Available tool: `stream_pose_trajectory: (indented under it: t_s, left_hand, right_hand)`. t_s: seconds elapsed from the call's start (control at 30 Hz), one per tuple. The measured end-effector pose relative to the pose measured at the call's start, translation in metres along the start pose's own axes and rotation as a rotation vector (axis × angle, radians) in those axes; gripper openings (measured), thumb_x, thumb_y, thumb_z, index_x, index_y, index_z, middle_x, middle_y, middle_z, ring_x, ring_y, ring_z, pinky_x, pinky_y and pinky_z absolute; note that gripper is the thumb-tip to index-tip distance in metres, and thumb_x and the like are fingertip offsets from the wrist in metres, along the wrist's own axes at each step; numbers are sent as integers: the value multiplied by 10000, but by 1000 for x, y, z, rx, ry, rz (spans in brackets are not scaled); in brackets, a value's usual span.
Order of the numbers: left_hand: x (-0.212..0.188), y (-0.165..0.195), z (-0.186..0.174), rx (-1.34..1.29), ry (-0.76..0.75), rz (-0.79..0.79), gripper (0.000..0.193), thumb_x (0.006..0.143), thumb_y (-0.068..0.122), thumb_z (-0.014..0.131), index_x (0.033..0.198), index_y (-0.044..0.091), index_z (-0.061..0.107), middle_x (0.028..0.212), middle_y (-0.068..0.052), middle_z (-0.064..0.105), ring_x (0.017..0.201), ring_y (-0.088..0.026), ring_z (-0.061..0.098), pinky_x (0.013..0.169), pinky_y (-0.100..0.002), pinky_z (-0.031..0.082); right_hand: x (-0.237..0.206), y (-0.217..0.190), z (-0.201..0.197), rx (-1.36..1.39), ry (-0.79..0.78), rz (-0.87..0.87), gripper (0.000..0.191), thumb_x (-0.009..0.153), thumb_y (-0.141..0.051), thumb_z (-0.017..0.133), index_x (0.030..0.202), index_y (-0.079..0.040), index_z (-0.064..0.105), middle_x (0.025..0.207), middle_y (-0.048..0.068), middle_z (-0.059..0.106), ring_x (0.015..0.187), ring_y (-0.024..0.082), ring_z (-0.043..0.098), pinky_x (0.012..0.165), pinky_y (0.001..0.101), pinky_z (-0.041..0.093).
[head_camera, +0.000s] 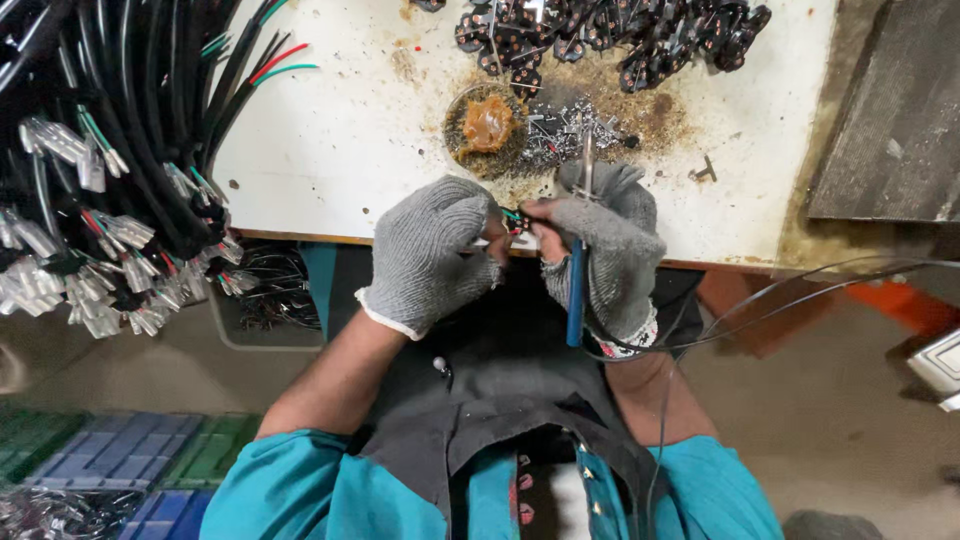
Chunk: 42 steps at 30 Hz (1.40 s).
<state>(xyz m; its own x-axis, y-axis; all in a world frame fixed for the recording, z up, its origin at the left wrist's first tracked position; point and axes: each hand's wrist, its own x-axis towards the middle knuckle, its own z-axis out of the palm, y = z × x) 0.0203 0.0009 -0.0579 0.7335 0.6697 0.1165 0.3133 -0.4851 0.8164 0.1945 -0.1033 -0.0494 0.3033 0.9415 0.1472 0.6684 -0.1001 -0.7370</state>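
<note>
The small part (517, 226) pinched between the gloved left hand (432, 250) and right hand (598, 250) is mostly covered by fingertips, so its shape cannot be told beyond a dark body with coloured wire ends; the tip of the blue-handled tool (576, 290) in the right hand is hidden behind the glove. The bundle of black cables (110, 150) runs off the left and top edges; the heap of black plug parts (610, 35) is cut by the top edge, its pieces too small to separate; the boxes (110, 460) at lower left are blurred.
</note>
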Motion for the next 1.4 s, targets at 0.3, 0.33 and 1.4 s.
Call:
stream_pose_trajectory:
  t_s: [0.3, 0.33, 1.4]
  left_hand:
    - [1, -2, -1, 13, -13, -33, 236, 742, 158, 832, 915, 153, 672, 953, -67, 681, 887, -296, 690, 748, -397, 548]
    - [2, -1, -1, 11, -14, -39, 236, 756, 164, 838, 923, 153, 672, 963, -67, 683, 894, -294, 693, 753, -394, 550]
    - [1, 0, 11, 208, 48, -34, 209, 791, 182, 812, 831, 150, 610, 952, -50, 662, 820, -276, 668, 667, -407, 519]
  right_hand:
    - [4, 3, -5, -36, -54, 0, 282, 808, -159, 836, 1073, -104, 757, 1061, 120, 748, 1120, 346, 680, 987, 448, 516]
    - [3, 4, -3, -51, -60, 18, 248, 835, -134, 825, 1073, -110, 760, 1061, 99, 758, 1141, 338, 689, 1005, 446, 521]
    - [-37, 38, -7, 69, 23, -268, 196, 918, -265, 700, 977, -82, 736, 762, 102, 660, 654, 306, 608, 636, 432, 489]
